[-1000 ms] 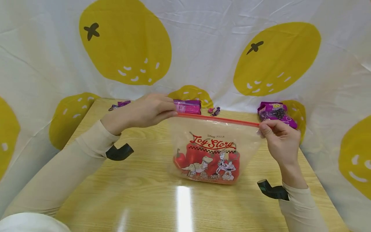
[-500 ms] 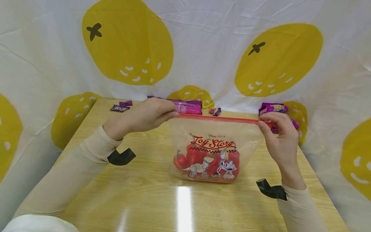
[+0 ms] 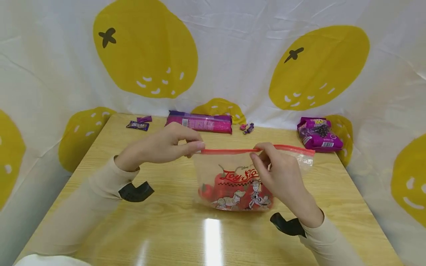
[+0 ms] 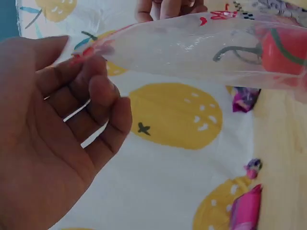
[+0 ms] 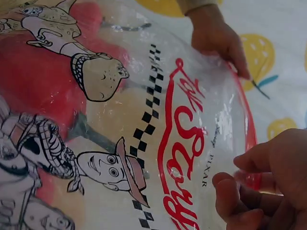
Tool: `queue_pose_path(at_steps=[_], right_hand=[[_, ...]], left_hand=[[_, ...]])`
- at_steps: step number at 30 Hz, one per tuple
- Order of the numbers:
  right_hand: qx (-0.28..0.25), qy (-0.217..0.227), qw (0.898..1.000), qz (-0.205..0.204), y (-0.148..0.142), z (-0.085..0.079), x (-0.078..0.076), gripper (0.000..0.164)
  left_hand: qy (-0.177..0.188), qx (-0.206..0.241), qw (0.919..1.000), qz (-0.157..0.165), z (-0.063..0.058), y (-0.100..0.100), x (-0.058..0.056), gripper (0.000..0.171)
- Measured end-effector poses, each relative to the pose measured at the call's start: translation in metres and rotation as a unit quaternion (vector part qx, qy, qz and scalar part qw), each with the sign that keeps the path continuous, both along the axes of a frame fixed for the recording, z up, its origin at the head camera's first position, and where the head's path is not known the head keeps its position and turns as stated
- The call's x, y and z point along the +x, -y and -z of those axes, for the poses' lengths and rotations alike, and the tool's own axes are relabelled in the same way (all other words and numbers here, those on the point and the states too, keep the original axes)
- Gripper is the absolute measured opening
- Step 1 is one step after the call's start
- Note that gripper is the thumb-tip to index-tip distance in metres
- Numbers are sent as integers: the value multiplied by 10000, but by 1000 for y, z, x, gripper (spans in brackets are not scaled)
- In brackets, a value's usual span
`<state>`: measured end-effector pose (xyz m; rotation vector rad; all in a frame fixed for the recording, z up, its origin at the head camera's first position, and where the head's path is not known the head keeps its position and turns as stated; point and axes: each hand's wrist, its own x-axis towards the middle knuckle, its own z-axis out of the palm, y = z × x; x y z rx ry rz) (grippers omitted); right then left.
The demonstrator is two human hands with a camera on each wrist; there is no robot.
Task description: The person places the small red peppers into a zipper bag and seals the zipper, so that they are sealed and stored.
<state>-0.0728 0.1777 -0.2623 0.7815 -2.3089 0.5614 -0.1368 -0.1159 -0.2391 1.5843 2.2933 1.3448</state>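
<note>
A clear zip bag (image 3: 233, 173) with a red zip edge (image 3: 226, 151) and "Toy Story" print stands upright on the table in the head view. Red peppers (image 4: 283, 50) with dark green stems show through its plastic. At the bag's top left corner, my left hand (image 3: 166, 144) pinches the end of the zip between thumb and finger. My right hand (image 3: 283, 177) pinches the zip right of its middle, its other fingers curled. Beyond it, the right end of the zip sticks out free. The right hand hides part of the bag's print.
Along the back of the wooden table (image 3: 159, 229) lie a long purple packet (image 3: 203, 122), small wrapped sweets (image 3: 247, 128), two small purple packets on the left, and a purple grape-printed pack (image 3: 320, 135) at the right. A lemon-patterned cloth (image 3: 233, 48) hangs behind.
My right hand has moved left and down along the zip, from its right end to nearer the middle. The zip edge has dropped lower, and the left hand has lowered slightly with it.
</note>
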Motion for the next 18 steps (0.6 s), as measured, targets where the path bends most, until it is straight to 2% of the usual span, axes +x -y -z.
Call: queue_pose_path(at_steps=[1,3,5,7,9,11,13,16,17,18], right_hand=[[-132,-13,9999,-108,1,0,0,21],[-394,-35,9985,-372,2,0,1,16],[-628,5,9955,-705,4,-1,1,15],[-816,50,9911,-1052,6,-2,1,13],[-967,124,9854,-1394,8,-3,1,11],[-1152,168,9781,-1723,11,-4,1,12],[-1407,218,9664,-2141,13,-5,-1,19],[-1863,398,9385,-2881,16,-6,-4,22],[-2013,488,9268,-3131,16,-7,-4,22],[-2161,574,9149,-3360,16,-7,-5,22]], left_hand=[[467,241,9986,96,5,1,-2,28],[1412,647,9879,11,21,0,-8,37],[2294,864,9692,-252,45,-3,-16,45],[3035,698,9487,-546,76,-10,-22,48],[3815,467,9207,-682,108,-20,-23,53],[4597,406,8850,-612,135,-32,-22,59],[5351,658,8407,-498,157,-43,-19,63],[6283,1180,7689,-98,177,-59,-11,65],[6521,1333,7463,104,181,-63,-8,63],[6705,1440,7271,323,184,-66,-4,62]])
